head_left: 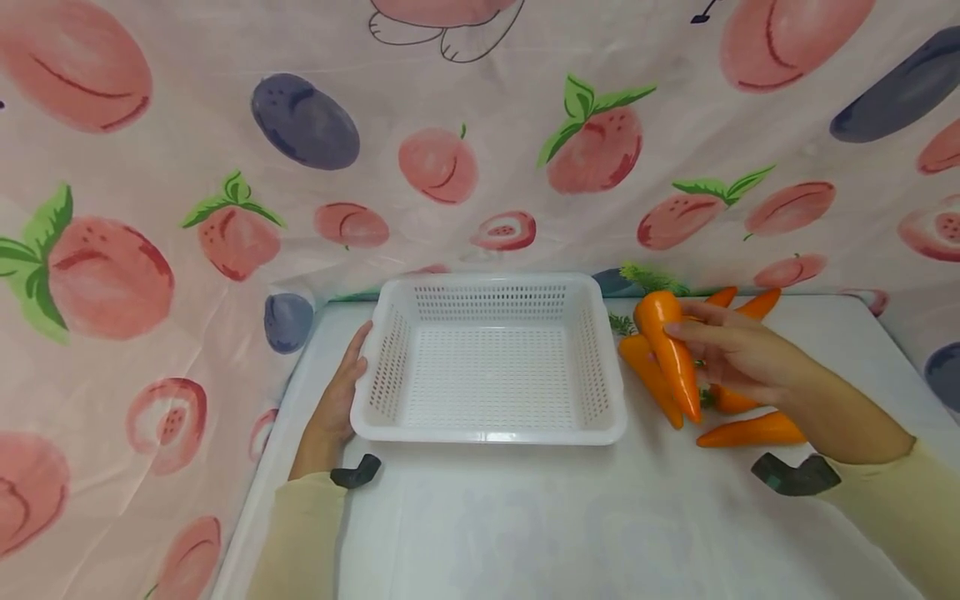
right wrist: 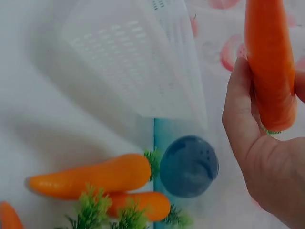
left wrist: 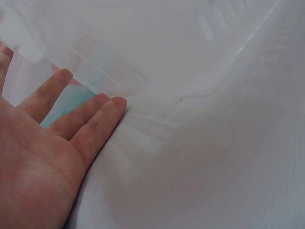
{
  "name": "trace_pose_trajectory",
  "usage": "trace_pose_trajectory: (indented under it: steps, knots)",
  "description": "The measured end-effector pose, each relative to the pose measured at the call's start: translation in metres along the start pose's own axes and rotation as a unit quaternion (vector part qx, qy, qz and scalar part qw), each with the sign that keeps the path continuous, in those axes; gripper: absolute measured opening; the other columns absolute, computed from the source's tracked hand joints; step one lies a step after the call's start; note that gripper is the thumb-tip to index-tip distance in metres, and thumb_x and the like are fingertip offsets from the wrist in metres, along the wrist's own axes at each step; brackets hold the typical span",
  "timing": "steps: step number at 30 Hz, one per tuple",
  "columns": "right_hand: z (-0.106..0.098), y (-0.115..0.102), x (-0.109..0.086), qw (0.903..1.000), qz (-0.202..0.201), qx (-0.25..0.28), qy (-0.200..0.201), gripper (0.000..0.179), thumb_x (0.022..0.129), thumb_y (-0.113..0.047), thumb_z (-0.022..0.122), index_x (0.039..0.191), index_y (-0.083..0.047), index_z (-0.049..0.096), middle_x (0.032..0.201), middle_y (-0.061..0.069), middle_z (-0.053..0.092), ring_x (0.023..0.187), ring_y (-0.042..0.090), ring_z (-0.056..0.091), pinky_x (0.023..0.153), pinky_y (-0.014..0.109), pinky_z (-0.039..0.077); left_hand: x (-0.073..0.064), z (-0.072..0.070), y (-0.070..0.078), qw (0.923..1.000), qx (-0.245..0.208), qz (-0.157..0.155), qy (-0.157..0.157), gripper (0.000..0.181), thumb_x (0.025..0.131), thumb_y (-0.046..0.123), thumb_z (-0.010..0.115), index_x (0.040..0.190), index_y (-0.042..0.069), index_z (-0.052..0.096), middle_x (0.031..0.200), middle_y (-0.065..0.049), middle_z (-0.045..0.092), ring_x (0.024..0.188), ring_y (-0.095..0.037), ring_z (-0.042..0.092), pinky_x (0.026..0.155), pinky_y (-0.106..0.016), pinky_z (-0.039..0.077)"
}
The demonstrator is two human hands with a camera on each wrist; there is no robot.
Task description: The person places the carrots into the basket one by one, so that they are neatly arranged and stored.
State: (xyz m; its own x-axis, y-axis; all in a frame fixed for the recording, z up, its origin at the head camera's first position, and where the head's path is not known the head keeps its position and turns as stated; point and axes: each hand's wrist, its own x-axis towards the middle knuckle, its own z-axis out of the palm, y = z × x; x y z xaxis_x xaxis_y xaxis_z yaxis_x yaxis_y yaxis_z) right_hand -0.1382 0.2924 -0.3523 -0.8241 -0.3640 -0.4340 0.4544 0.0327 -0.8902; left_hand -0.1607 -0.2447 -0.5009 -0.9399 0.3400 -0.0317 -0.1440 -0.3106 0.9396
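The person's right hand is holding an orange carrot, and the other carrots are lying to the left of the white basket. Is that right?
Not quite: the other carrots are lying to the right of the white basket, not the left. The head view shows it. The person's right hand is indeed holding an orange carrot.

one white basket (head_left: 488,435) touching the left fingers (left wrist: 107,119), one carrot (head_left: 670,346) in the right fingers (right wrist: 238,88), at least four more carrots (head_left: 649,379) around these

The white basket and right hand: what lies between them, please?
In the head view, the held orange carrot, a second carrot partly hidden by it, and some green leaves appear there.
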Motion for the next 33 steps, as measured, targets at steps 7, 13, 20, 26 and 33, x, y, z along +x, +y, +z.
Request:
trace_pose_trajectory:
  steps: [7, 13, 20, 26, 33]
  knots:
    - [0.019, -0.005, 0.007, 0.9991, 0.002, -0.040, 0.011, 0.066, 0.107, -0.029, 0.054, 0.158, -0.016, 0.016, 0.144, 0.007, 0.044, 0.118, 0.018, 0.066, 0.096, 0.044, 0.056, -0.001, 0.000, 0.001, 1.0000, -0.003, -0.002, 0.002, 0.061, 0.107, 0.035, 0.044, 0.162, 0.041, 0.018, 0.168, -0.003, 0.023, 0.136, -0.017, 0.046, 0.101, -0.027, 0.049]
    - [0.034, -0.010, 0.014, 0.9998, -0.007, -0.013, -0.011, 0.047, 0.107, -0.024, 0.054, 0.145, -0.017, 0.029, 0.142, 0.012, 0.047, 0.118, 0.027, 0.068, 0.096, 0.044, 0.056, -0.002, 0.002, 0.001, 1.0000, -0.009, -0.001, -0.001, 0.060, 0.107, 0.033, 0.042, 0.162, 0.040, 0.017, 0.163, -0.001, 0.031, 0.132, -0.016, 0.049, 0.100, -0.028, 0.049]
    - [0.048, -0.015, 0.019, 0.9988, -0.017, -0.041, -0.019, 0.043, 0.106, -0.027, 0.055, 0.140, -0.013, 0.032, 0.128, 0.006, 0.055, 0.111, 0.022, 0.064, 0.092, 0.043, 0.058, -0.001, 0.004, 0.001, 0.9999, -0.013, -0.004, 0.003, 0.061, 0.107, 0.035, 0.044, 0.162, 0.040, 0.018, 0.166, -0.004, 0.026, 0.133, -0.017, 0.048, 0.101, -0.028, 0.049]
    - [0.054, -0.014, 0.028, 0.9992, -0.011, -0.032, -0.023, 0.046, 0.106, -0.028, 0.056, 0.142, -0.013, 0.031, 0.129, 0.005, 0.057, 0.112, 0.021, 0.063, 0.093, 0.044, 0.057, 0.001, 0.003, 0.000, 0.9997, -0.023, -0.004, -0.003, 0.064, 0.105, 0.038, 0.048, 0.162, 0.042, 0.018, 0.168, -0.003, 0.024, 0.135, -0.016, 0.048, 0.102, -0.028, 0.049]
    - [0.063, -0.018, 0.042, 0.9997, -0.006, -0.021, -0.009, 0.052, 0.104, -0.030, 0.060, 0.145, -0.013, 0.032, 0.129, 0.006, 0.058, 0.110, 0.022, 0.063, 0.093, 0.046, 0.057, 0.002, 0.000, -0.002, 0.9998, -0.019, 0.000, -0.003, 0.063, 0.106, 0.039, 0.047, 0.162, 0.041, 0.018, 0.165, 0.000, 0.028, 0.135, -0.015, 0.047, 0.102, -0.027, 0.048]
